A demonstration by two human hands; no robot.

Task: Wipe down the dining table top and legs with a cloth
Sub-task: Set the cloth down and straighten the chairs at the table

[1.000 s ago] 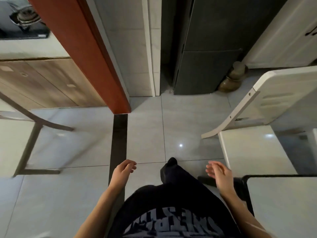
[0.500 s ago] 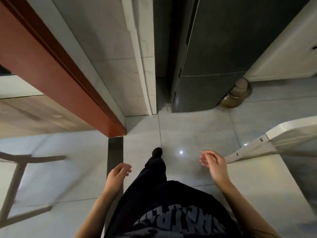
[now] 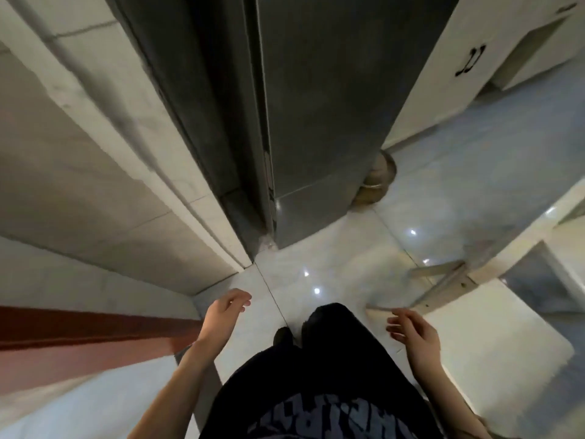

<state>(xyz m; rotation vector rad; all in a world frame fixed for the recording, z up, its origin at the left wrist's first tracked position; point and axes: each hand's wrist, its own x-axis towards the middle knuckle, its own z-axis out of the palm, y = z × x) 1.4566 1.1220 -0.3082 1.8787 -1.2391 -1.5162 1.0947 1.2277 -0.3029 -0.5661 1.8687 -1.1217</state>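
Above glossy pale floor tiles (image 3: 345, 245), left hand (image 3: 224, 320) and right hand (image 3: 418, 340) hang loosely curled; grips empty.

Left hand (image 3: 225, 315) loosely curled, right hand (image 3: 415, 335) loosely curled, both forearms forward, empty

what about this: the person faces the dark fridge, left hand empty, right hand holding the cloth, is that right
Not quite. The right hand holds no cloth: its fingers hang loosely curled around nothing, and no cloth shows anywhere in the head view. The rest stands: the person faces the dark fridge, and the left hand is empty.
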